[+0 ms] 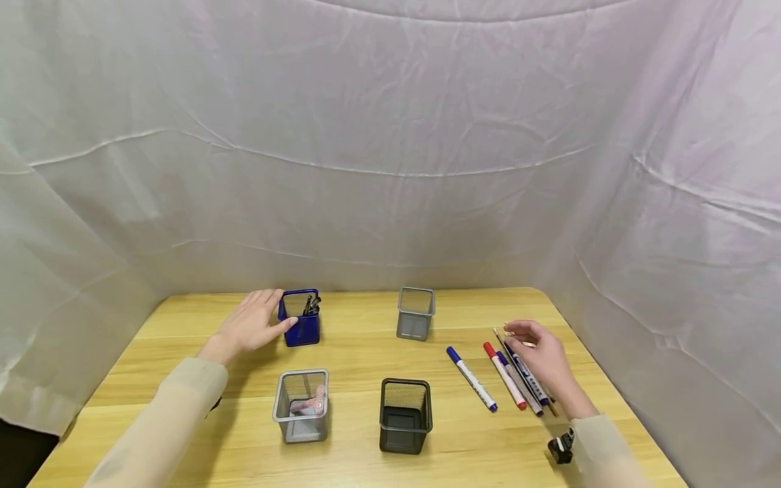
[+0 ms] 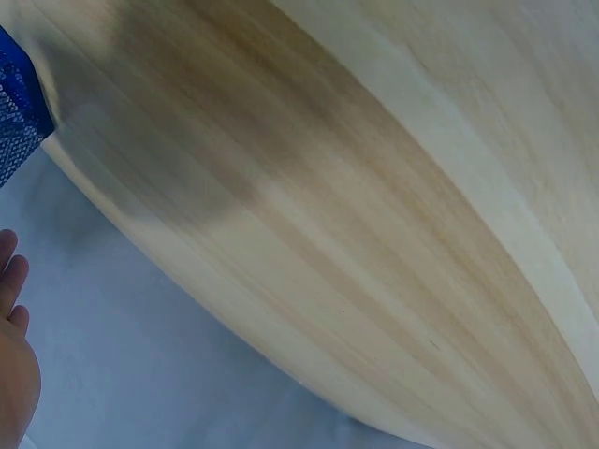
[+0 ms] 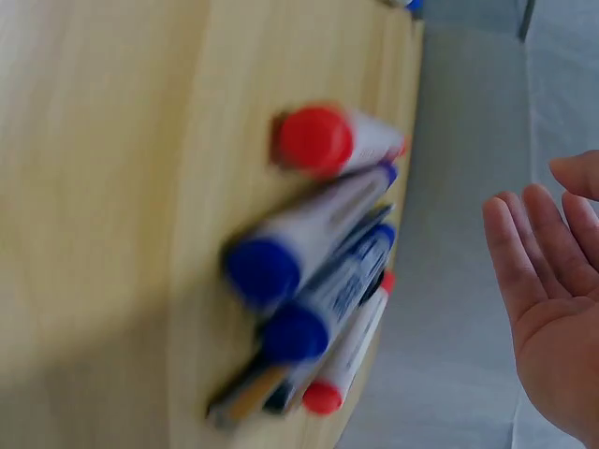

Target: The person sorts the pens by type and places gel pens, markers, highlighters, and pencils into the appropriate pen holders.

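My left hand [image 1: 249,324] is at the blue mesh pen holder [image 1: 303,332], thumb across its front and the other fingers straight along its left and back. Dark pens or clips [image 1: 312,303] stand inside that holder. In the left wrist view only part of the hand [image 2: 17,355] shows, below the blue mesh [image 2: 19,117]. My right hand [image 1: 545,352] hovers over the far end of a group of markers, fingers loosely bent. The right wrist view shows nothing in its fingers [image 3: 513,248]. A red-capped marker [image 1: 506,378] and blue-capped markers [image 3: 304,318] lie close together, with a thin stick beside them.
A separate blue-capped marker [image 1: 472,379] lies left of the group. A grey mesh holder [image 1: 415,325] stands at the back, a black one [image 1: 403,442] at the front, and a silver one [image 1: 305,430] with pink items front left. Pale cloth [image 1: 390,217] hangs around the wooden table [image 1: 360,359].
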The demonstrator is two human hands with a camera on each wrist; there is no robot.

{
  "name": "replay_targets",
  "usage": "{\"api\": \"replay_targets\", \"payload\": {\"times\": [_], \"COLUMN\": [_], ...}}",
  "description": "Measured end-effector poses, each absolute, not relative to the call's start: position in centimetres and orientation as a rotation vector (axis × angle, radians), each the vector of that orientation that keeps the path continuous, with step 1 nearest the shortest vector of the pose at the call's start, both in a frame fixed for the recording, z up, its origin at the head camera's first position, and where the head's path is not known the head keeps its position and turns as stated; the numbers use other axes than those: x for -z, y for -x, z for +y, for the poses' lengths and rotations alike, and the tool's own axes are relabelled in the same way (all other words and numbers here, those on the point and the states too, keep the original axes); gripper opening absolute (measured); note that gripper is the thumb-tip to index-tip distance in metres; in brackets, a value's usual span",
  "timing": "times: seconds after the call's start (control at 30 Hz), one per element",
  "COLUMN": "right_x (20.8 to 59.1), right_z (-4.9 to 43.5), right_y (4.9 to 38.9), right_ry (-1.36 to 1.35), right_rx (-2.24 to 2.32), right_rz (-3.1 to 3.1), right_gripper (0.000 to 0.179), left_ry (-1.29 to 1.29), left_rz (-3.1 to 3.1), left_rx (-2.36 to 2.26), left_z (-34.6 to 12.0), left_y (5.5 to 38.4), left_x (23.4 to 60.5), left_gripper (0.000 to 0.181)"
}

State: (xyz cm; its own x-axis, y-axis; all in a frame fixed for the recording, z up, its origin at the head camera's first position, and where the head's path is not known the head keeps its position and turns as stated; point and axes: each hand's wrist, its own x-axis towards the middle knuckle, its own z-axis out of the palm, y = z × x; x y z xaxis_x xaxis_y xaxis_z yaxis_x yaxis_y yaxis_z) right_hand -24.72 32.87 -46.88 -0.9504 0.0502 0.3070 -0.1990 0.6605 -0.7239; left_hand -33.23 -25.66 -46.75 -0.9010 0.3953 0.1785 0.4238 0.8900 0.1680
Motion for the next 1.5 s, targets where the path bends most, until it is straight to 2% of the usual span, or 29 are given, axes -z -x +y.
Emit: {"api": "replay_targets", "payload": {"times": [0.57, 1.5], "right_x": [48.5, 49.2], "right_z": [37.2, 38.0], "right_y": [24.8, 26.1], "right_ry": [-0.156, -0.297], "right_rx": [-0.887, -0.715], "right_rz": [-2.795, -2.918], "right_gripper": [0.029, 0.027], "left_ry": [0.629, 0.627], "left_rz": [-2.922, -2.921], "left_rx": [0.319, 0.308], "left_z": [-25.7, -25.4], "left_y": [33.3, 33.2], "left_x": [46.9, 46.9], "left_gripper": [0.096, 0.095]}}
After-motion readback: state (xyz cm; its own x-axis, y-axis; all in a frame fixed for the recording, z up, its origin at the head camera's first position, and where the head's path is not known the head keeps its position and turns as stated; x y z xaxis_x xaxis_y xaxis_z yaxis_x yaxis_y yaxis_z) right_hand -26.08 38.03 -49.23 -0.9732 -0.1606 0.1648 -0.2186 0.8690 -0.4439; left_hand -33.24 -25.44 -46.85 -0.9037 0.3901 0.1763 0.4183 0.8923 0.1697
